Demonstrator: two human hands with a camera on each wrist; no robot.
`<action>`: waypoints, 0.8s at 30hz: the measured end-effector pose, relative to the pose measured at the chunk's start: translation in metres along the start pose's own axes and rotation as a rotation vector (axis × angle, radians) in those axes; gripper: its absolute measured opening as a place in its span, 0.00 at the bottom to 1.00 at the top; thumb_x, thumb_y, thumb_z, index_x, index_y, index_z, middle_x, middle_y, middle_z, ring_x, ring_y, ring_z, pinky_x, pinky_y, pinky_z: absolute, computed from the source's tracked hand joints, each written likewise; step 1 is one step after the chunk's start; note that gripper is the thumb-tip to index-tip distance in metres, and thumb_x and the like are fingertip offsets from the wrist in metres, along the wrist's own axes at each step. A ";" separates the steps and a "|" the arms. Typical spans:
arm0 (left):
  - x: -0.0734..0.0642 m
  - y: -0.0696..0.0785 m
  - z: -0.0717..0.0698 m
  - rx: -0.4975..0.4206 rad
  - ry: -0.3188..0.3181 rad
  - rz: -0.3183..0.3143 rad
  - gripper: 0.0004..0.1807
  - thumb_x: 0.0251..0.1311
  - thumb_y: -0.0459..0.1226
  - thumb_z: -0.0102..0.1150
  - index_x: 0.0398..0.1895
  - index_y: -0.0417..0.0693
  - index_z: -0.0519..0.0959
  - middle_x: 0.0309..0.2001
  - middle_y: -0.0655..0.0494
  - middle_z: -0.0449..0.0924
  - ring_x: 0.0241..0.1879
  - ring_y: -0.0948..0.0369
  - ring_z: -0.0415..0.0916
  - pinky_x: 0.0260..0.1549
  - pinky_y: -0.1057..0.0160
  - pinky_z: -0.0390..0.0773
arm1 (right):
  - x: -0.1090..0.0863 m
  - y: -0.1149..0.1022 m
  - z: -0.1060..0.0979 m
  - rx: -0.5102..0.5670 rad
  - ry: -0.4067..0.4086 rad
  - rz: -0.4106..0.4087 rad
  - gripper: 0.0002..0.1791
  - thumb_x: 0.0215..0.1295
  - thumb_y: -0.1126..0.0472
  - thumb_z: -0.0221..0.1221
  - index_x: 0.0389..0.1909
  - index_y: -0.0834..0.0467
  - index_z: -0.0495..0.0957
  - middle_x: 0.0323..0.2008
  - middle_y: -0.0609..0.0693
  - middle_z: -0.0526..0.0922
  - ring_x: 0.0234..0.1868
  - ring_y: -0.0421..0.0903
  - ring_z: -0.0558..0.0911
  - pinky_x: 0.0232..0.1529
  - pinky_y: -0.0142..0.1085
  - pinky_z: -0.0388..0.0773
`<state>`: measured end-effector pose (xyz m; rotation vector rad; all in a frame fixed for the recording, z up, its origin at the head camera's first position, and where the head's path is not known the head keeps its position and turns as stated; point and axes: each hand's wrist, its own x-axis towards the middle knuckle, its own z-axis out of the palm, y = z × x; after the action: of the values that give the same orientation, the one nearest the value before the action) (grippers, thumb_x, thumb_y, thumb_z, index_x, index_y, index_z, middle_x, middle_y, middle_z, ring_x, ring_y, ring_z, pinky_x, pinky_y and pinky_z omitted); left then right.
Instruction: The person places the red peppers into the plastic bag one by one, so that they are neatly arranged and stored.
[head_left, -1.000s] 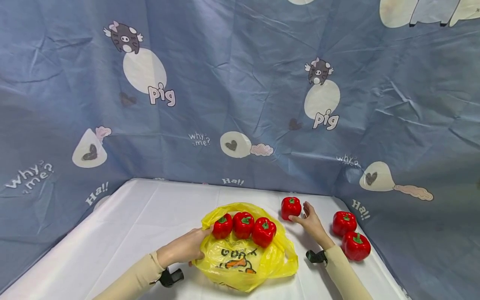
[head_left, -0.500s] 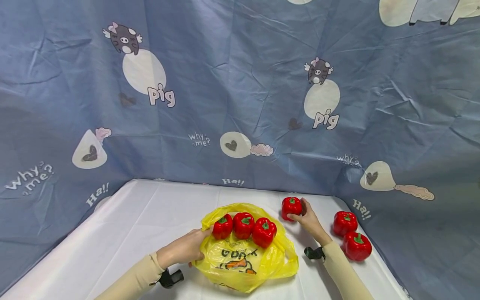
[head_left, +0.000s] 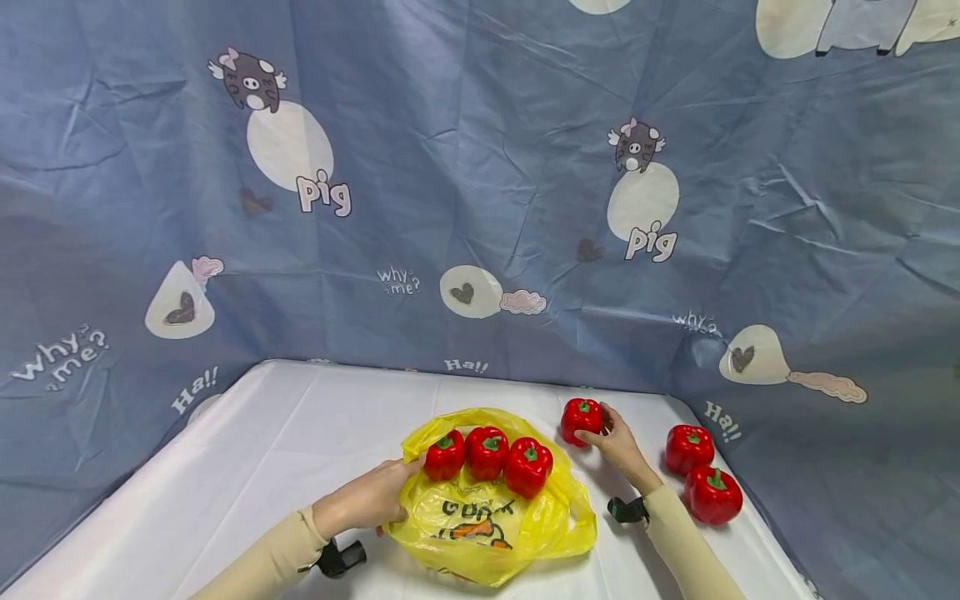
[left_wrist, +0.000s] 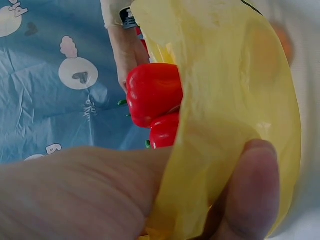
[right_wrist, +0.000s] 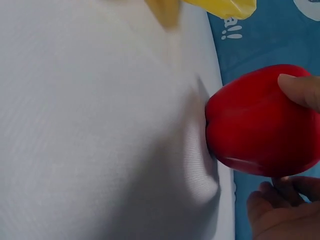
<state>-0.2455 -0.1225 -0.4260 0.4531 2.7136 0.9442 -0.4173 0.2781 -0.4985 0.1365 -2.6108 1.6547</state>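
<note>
A yellow plastic bag (head_left: 420, 508) lies on the white table with its mouth facing the far side. Three red bell peppers show at that mouth, the middle one (head_left: 487, 452) among them. At the bag's left edge my left hand (head_left: 371, 498) pinches the plastic; in the left wrist view the film (left_wrist: 220, 100) runs between thumb and fingers. Behind and right of the bag, my right hand (head_left: 624, 450) holds another red bell pepper (head_left: 579, 418). The right wrist view shows the thumb on one side of this pepper (right_wrist: 260, 122) and fingers on the other, its base close to the cloth.
Two more red bell peppers stand near the table's right edge, one behind (head_left: 688, 448) and one in front (head_left: 712, 494). A blue printed curtain (head_left: 480, 208) surrounds the white-covered table (head_left: 300, 433) at the back and sides.
My right hand's fingers have closed in on the pepper's right side, where there was a gap before. The left hand and the bag stay put.
</note>
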 end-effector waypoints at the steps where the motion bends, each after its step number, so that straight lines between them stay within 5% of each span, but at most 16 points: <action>1: 0.000 0.000 0.000 0.002 0.001 0.002 0.45 0.43 0.19 0.63 0.70 0.32 0.60 0.59 0.27 0.67 0.11 0.59 0.72 0.08 0.63 0.77 | 0.000 0.000 0.000 -0.007 0.006 0.007 0.51 0.56 0.56 0.68 0.73 0.67 0.49 0.71 0.68 0.58 0.72 0.63 0.59 0.72 0.53 0.59; 24: 0.000 0.003 0.000 0.005 -0.008 -0.006 0.44 0.44 0.19 0.64 0.70 0.31 0.60 0.58 0.28 0.68 0.11 0.59 0.72 0.08 0.63 0.77 | -0.012 0.003 0.000 -0.097 0.046 0.076 0.51 0.53 0.43 0.68 0.70 0.66 0.56 0.63 0.67 0.69 0.60 0.61 0.73 0.60 0.53 0.76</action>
<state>-0.2451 -0.1203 -0.4240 0.4478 2.7093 0.9322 -0.4061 0.2796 -0.5020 -0.0046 -2.6870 1.5300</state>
